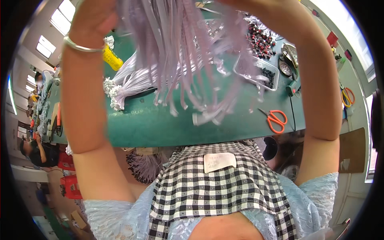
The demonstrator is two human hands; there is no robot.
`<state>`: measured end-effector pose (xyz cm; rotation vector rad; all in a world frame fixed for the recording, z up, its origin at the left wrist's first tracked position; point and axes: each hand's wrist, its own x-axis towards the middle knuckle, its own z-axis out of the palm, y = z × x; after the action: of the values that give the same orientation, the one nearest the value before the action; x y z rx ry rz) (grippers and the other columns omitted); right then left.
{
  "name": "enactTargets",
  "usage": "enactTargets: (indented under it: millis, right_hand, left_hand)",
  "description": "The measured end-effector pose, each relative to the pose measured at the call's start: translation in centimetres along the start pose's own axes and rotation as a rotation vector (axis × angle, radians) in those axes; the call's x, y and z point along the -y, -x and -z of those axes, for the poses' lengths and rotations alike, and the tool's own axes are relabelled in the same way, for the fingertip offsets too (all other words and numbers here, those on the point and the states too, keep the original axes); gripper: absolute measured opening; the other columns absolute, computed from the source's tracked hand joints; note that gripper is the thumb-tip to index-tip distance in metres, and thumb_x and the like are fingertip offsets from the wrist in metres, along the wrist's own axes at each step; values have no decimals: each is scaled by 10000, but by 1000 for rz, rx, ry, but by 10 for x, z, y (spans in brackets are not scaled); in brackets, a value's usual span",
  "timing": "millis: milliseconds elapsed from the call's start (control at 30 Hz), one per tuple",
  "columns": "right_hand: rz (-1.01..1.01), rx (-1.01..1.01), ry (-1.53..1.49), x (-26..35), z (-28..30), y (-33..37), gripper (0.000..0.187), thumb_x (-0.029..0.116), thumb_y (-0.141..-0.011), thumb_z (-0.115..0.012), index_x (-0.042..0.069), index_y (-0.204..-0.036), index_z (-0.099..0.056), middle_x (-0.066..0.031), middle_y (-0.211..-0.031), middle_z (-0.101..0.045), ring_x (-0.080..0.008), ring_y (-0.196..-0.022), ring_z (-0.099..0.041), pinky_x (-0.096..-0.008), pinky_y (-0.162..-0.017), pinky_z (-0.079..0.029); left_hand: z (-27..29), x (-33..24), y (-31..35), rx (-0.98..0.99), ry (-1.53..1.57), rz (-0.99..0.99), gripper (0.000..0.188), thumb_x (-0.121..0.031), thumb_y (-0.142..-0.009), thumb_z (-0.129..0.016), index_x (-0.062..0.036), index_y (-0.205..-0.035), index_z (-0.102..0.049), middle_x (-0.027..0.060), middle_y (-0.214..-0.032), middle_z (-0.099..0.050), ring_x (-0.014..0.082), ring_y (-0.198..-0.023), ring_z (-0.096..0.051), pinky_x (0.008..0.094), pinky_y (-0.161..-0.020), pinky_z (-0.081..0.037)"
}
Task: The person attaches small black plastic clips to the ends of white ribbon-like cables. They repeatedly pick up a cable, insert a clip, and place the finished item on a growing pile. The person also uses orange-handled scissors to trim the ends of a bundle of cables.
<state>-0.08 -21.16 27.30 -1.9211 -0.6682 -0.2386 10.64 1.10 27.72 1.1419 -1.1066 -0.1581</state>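
Note:
Both my arms are raised, and a large bundle of flat, pale lilac-white cables (168,44) hangs between my hands above the green table. My left hand (95,21), with a silver bangle at its wrist, closes at the bundle's left side; its fingertips are hidden. At the top edge my right hand (256,5) is at the bundle's right side, mostly cut off, with strands hanging beneath it. The lower cable ends dangle loose and are blurred. Behind them, more white cables (134,80) lie on the table, their white connectors bunched at the left.
Orange-handled scissors (277,121) lie near the green table's (160,132) front edge. A clear tray (256,66) of small black parts, a pile of red-and-black parts (260,40) and a yellow bottle (112,58) stand farther back. Another person (38,152) is at the far left.

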Motion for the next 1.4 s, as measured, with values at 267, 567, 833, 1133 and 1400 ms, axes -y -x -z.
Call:
enactTargets:
  millis: [267,567,833,1133,1400]
  right_hand:
    - [186,-157,-211,-42,-41,22,1043,385,-654,-807,4,-1434,-228,-134,-1316,-403,-252,-1222,-404,-369,-1024,-353]
    - [-182,83,386,-65,-73,20,743,112,-647,-698,41,-1348,-462,-182,-1011,-666,-242,-931,-652,-334,-865,-482]
    - [178,638,786,-103,-195,74,663,307,-713,-739,154,-1309,-489,-72,-940,-629,-268,-815,-635,-426,-773,-463]
    - [192,714,540,-91,-142,109,676,407,-783,-693,154,-1365,-460,-135,-1324,-521,-289,-1126,-556,-422,-948,-409]
    - [97,677,518,-82,-133,121,700,431,-734,-709,156,-1337,-481,-109,-1266,-549,-259,-1079,-558,-399,-908,-418]
  left_hand:
    - [-83,44,3,-75,353,-164,402,-308,-935,-604,-15,-1187,-490,84,-1048,-627,133,-921,-620,265,-836,-504]
    - [79,56,111,-780,-891,-24,784,-305,-737,-791,-8,-1335,-380,203,-1307,-420,290,-1174,-462,384,-961,-419]
    - [241,68,142,-1218,-1469,212,1208,-337,-595,-869,-53,-1460,-76,314,-1437,-208,433,-1357,-224,440,-1099,-267]
    - [311,72,181,-1099,-1515,350,907,-238,-661,-822,-45,-1399,-331,233,-1204,-573,380,-1085,-578,426,-964,-439]
    - [316,39,190,-1089,-1728,457,875,-243,-676,-815,-30,-1386,-351,256,-1296,-502,402,-1153,-527,430,-987,-425]
